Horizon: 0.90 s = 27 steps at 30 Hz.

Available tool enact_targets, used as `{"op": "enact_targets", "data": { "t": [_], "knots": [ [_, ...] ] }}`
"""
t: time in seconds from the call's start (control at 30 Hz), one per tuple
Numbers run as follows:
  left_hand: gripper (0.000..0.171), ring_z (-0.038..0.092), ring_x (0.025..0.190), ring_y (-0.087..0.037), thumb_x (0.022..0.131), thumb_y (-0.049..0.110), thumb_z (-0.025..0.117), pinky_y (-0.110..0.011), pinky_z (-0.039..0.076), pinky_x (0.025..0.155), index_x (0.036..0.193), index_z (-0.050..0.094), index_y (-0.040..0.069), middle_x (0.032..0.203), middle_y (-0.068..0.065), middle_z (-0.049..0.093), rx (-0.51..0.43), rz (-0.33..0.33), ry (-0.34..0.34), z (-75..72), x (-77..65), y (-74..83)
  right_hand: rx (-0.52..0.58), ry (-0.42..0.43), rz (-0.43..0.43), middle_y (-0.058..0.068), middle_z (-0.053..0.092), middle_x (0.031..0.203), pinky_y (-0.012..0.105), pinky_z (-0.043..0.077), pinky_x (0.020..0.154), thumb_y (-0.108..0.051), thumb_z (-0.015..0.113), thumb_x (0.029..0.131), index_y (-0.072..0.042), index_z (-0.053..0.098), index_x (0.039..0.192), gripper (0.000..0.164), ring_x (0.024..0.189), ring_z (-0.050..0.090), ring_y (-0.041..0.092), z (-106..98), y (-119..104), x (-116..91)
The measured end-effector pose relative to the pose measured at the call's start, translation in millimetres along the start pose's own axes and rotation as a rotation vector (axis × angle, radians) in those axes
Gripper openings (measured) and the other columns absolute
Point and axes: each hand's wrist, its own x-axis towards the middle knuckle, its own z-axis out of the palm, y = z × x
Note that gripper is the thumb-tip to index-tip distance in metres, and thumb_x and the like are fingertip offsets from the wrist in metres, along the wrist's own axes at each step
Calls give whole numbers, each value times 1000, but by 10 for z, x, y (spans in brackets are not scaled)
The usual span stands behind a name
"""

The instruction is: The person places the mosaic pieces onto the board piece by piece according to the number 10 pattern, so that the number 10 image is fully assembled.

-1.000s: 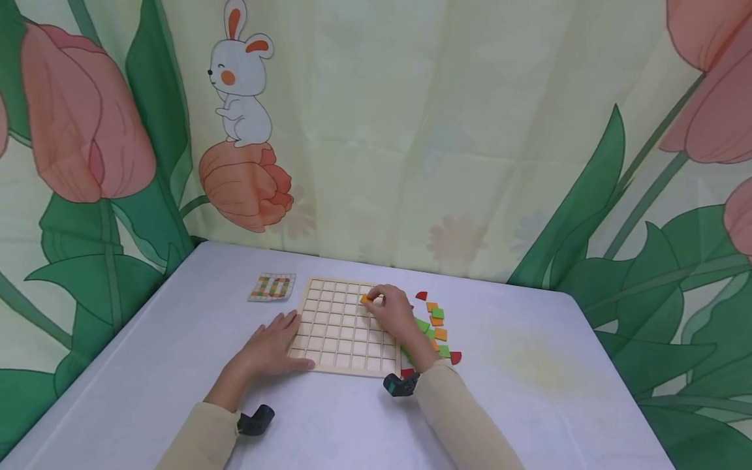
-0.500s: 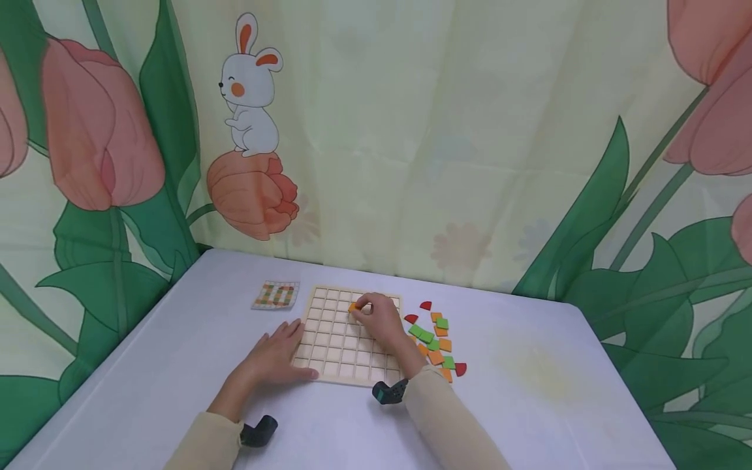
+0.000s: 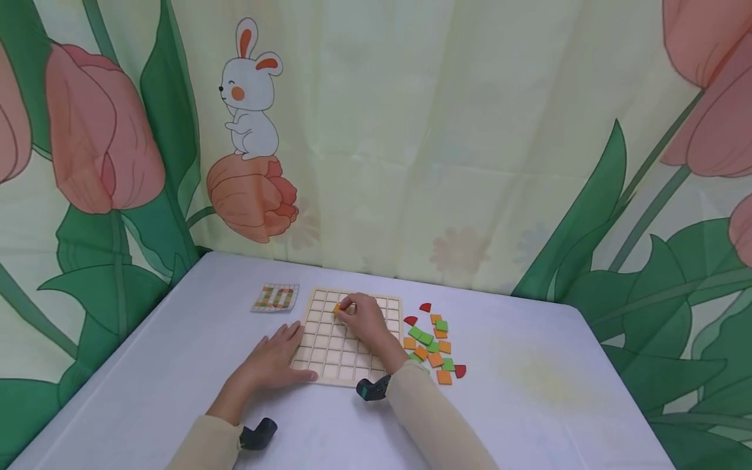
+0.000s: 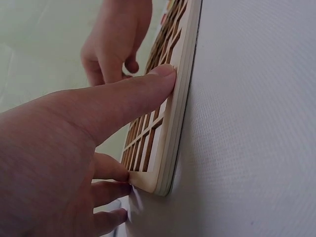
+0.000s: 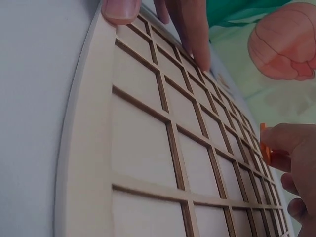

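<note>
A wooden grid board (image 3: 333, 356) with square cells lies on the white table. My right hand (image 3: 365, 321) pinches a small orange square tile (image 3: 337, 308) between thumb and fingertips over the far left part of the grid. In the right wrist view that orange tile (image 5: 265, 144) stands on edge in the fingers; whether it touches the board, I cannot tell. With fingers spread, my left hand (image 3: 273, 359) rests against the board's left side, its thumb on the near edge. The left wrist view shows this thumb (image 4: 143, 89) lying on the wooden frame.
Right of the board lie loose orange and green square tiles (image 3: 435, 360) and several red quarter-round pieces (image 3: 461, 371). A small card with a coloured grid pattern (image 3: 276, 297) lies behind the left hand. A printed curtain (image 3: 382, 163) hangs at the table's far edge.
My right hand has moved left across the board with the orange tile still pinched, uncovering more loose tiles at the right. My left hand stays at the board's left side.
</note>
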Motion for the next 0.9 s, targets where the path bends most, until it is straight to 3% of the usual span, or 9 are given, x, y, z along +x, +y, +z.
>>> {"op": "enact_targets", "data": {
  "t": [0.27,0.57,0.7,0.9],
  "knots": [
    [104,22,146,-44,77,59,71,-67,19,114,149,29,-4,158,-21,26,11,-21,9,-27,16,-6,-64,-23,-29,1,69,104,31,52,88,-23,71,88,-15,70,90,9,98,62,15,172,-118,221],
    [105,20,147,-43,76,59,72,-67,18,115,150,29,-3,159,-19,24,-7,-44,-12,9,35,12,-90,-32,-7,2,70,107,35,52,96,-24,72,87,-14,73,90,10,111,63,20,272,-169,295],
    [105,21,147,-42,76,59,72,-67,19,115,149,30,-2,159,-19,25,-4,-32,0,2,36,25,-97,6,-14,-2,72,102,32,54,91,-23,74,86,-16,75,88,8,105,65,17,304,-177,326],
    [104,24,146,-43,75,58,73,-68,21,113,148,32,-4,158,-19,28,-5,-25,10,3,7,35,-166,54,-26,-6,71,90,23,48,69,-27,75,84,-21,77,84,7,83,57,11,397,-181,350]
  ]
}}
